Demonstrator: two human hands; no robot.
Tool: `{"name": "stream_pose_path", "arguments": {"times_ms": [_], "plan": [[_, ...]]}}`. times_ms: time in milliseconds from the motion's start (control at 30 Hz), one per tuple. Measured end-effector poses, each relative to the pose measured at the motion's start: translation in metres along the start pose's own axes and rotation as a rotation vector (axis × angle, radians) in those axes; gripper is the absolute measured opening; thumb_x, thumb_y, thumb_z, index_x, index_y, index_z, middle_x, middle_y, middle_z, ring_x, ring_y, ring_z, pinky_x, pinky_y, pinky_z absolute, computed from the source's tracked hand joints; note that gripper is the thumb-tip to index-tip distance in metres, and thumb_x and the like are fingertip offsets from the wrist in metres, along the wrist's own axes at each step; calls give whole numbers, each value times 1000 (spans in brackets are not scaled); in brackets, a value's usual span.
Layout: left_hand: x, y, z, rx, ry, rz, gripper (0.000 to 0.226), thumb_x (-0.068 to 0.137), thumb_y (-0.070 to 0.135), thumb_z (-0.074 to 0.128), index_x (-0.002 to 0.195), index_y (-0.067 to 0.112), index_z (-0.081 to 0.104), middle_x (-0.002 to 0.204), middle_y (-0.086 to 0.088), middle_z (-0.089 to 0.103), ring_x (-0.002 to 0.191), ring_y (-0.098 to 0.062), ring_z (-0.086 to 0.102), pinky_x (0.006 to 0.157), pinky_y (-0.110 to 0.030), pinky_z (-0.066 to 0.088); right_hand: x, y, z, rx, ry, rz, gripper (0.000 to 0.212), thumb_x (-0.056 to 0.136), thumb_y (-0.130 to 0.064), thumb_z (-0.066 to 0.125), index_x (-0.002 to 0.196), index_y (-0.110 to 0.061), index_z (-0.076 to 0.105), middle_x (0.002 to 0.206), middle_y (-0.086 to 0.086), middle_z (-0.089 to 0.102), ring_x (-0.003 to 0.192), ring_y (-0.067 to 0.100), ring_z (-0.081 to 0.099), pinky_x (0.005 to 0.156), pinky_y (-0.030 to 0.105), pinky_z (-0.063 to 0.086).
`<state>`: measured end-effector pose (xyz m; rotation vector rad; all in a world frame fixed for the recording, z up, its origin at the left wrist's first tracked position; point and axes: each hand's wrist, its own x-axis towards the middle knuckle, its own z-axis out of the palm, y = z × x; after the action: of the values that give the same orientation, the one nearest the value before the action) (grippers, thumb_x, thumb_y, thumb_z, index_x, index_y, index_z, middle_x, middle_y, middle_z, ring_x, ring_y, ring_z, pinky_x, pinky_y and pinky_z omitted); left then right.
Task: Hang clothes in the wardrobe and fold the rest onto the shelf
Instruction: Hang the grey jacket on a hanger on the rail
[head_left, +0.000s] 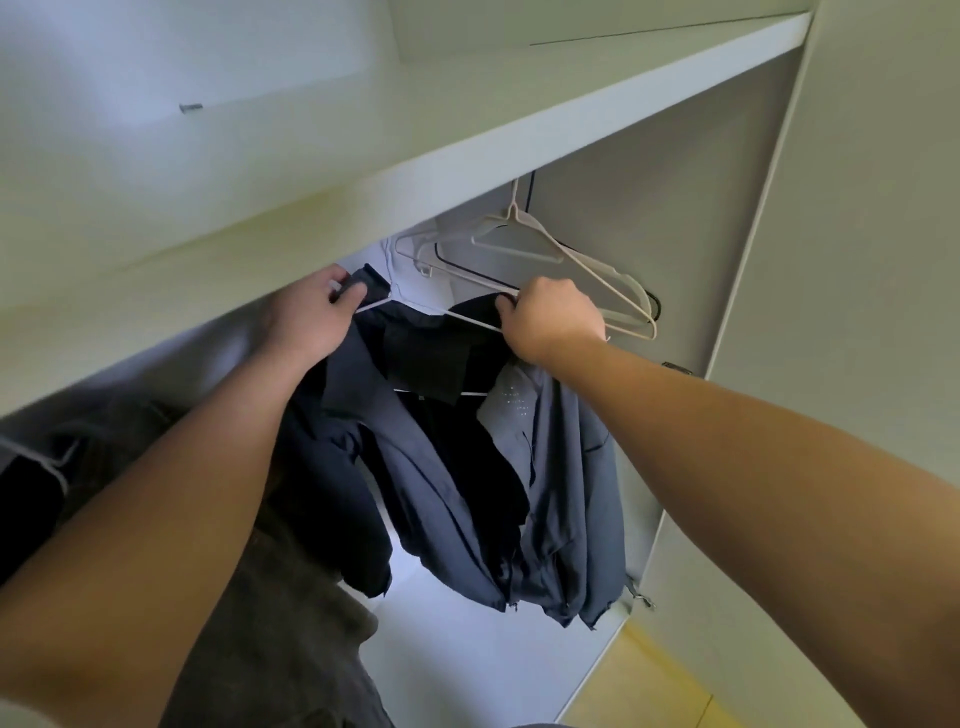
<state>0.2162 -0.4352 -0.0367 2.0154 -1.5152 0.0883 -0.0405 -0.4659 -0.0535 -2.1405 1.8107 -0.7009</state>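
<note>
Head view: left hand (311, 317), right hand (553, 322) grip jacket hanger (475, 322); empty hangers (545, 244) just behind.

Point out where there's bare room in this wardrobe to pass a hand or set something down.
Free: the gap between the jacket and the right wall, and the pale wardrobe floor under its hem. Crowded: dark clothes hang at left, empty hangers sit just behind the right hand, which grips the jacket with the left hand.

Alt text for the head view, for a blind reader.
The left hand and right hand grip opposite sides of a white hanger carrying a dark blue jacket inside a wardrobe. Empty hangers hang behind it.
</note>
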Motion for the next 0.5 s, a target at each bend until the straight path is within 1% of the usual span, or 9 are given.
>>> {"name": "stream_pose_path", "arguments": {"times_ms": [33,100,167,267,333,400,433,500], "plan": [[3,0,0,51,5,0,25,103,37,51,104,16,62,101,-12,69,100,-38,63,85,-42,49,1,-1,-1,11,-12,27,34,102,-42,44,87,-13,55,81,8,53,77,34,53,67,35,42],[8,0,-1,127,37,-36,37,107,32,43,116,1,62,118,-27,64,110,-46,58,89,-46,46,3,-4,-1,64,-25,67,30,103,-37,42,88,-13,52,84,9,54,78,34,53,70,34,41],[12,-1,0,103,52,-101,42,108,30,41,123,-5,59,127,-32,59,117,-50,55,95,-49,45,4,-6,-1,117,-27,83,31,104,-37,40,93,-12,56,93,13,60,83,36,59,72,34,40],[13,-2,1,14,67,-193,41,108,28,41,126,-3,60,131,-29,60,121,-47,54,101,-46,45,0,-8,0,144,-9,59,38,106,-35,36,110,-8,62,108,19,64,97,41,62,74,36,39],[7,2,1,-39,109,-201,37,106,25,45,125,-3,62,130,-27,62,123,-43,55,104,-45,44,-3,-9,1,159,16,39,38,108,-35,33,115,-9,60,111,20,64,97,41,60,74,36,38],[-5,9,0,-77,163,-145,32,103,16,51,125,-4,63,128,-26,63,123,-41,57,106,-42,42,-7,-9,4,173,50,28,40,108,-38,30,114,-10,57,110,19,64,89,39,56,73,37,38],[-14,11,0,-97,186,-86,30,100,12,56,124,-3,63,127,-25,63,122,-40,57,106,-41,42,-9,-8,7,183,70,20,38,108,-39,31,114,-10,56,110,19,63,88,38,55,72,37,37],[-33,15,4,-124,221,31,34,90,4,63,123,3,59,126,-20,60,118,-38,56,102,-42,45,-15,-6,15,243,85,-3,29,106,-37,40,114,-12,51,112,16,56,91,39,56,73,36,36]]}}
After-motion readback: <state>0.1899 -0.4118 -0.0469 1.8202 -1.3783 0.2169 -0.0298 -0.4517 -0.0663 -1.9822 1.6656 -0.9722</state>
